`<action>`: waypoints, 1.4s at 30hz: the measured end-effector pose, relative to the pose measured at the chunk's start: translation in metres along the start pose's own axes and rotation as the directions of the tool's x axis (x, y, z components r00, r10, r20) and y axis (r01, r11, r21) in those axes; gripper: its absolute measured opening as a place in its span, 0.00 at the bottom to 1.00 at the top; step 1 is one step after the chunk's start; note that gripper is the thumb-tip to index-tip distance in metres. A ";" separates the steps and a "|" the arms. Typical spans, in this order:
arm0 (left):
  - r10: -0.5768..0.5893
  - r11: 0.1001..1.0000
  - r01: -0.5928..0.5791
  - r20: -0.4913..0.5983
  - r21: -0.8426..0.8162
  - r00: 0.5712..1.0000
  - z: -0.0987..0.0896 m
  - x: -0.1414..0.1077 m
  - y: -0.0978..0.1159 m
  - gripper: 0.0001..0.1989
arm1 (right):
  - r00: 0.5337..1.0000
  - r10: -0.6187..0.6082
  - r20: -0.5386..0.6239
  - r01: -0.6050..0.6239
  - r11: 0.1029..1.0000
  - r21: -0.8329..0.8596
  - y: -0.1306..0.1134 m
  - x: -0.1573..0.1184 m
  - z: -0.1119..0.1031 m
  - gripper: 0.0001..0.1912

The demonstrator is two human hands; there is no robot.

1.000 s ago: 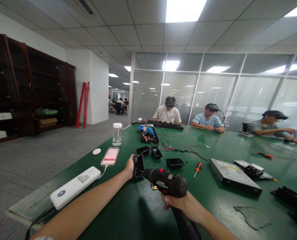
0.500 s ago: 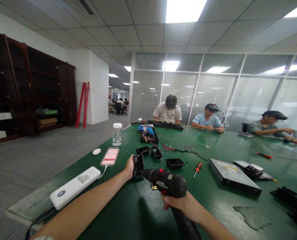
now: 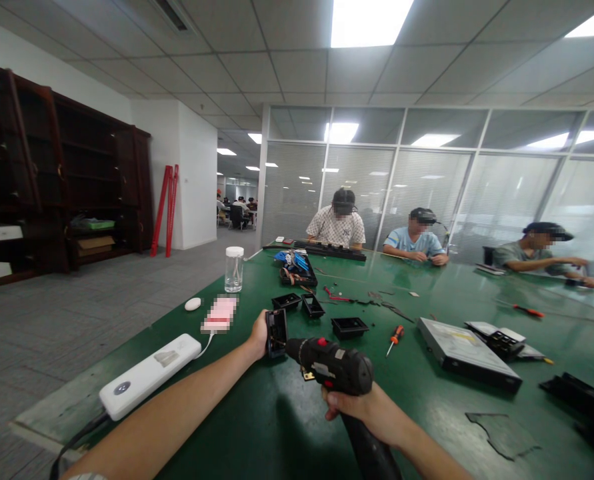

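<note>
My left hand (image 3: 259,335) is closed on the left side of a black rectangular plastic frame (image 3: 277,332), held upright with its hollow side turned to the right. In my right hand (image 3: 359,407) is a black cordless drill (image 3: 334,363) with red buttons, gripped by its handle. The drill's nose points left at the frame; whether a bit touches it I cannot tell. Just beyond lie similar black frames (image 3: 313,305), one of them (image 3: 349,327) above the drill. A brass-coloured piece (image 3: 309,377) shows below the drill's nose.
On the green table (image 3: 257,427) lie an orange screwdriver (image 3: 395,339), a silver disc drive (image 3: 469,353), a white power bank (image 3: 151,375) with a cable, a clear jar (image 3: 234,270) and a box of blue wires (image 3: 297,267). Several people sit across the table.
Almost nothing differs. Both hands, the black frame and the drill keep their places, apart from a very slight shift of the view.
</note>
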State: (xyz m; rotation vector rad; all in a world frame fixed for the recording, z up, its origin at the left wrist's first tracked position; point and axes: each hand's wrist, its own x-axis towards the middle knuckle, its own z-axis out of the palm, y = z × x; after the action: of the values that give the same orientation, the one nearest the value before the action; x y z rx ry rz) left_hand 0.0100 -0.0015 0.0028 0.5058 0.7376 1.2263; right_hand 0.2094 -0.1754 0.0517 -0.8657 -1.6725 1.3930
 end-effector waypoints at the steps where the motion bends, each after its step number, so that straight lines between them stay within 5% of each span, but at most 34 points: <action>1: 0.012 1.000 -0.012 0.023 0.004 1.000 0.000 0.001 0.000 0.14 | 1.000 0.003 0.000 -0.003 1.000 0.002 0.001 0.000 0.000 0.16; 32: 0.037 0.999 -0.037 0.040 0.007 0.999 -0.002 0.002 -0.001 0.14 | 1.000 0.012 -0.009 -0.012 1.000 0.017 -0.001 0.000 0.001 0.17; 42: 0.047 0.997 -0.053 0.119 0.048 0.992 -0.003 0.002 -0.001 0.17 | 1.000 0.008 -0.006 -0.007 1.000 0.028 0.000 0.000 0.000 0.17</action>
State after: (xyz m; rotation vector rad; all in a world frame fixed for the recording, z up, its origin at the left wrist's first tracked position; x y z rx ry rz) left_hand 0.0085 0.0004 -0.0005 0.6371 0.6602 1.2156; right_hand 0.2089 -0.1753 0.0516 -0.8605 -1.6431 1.4142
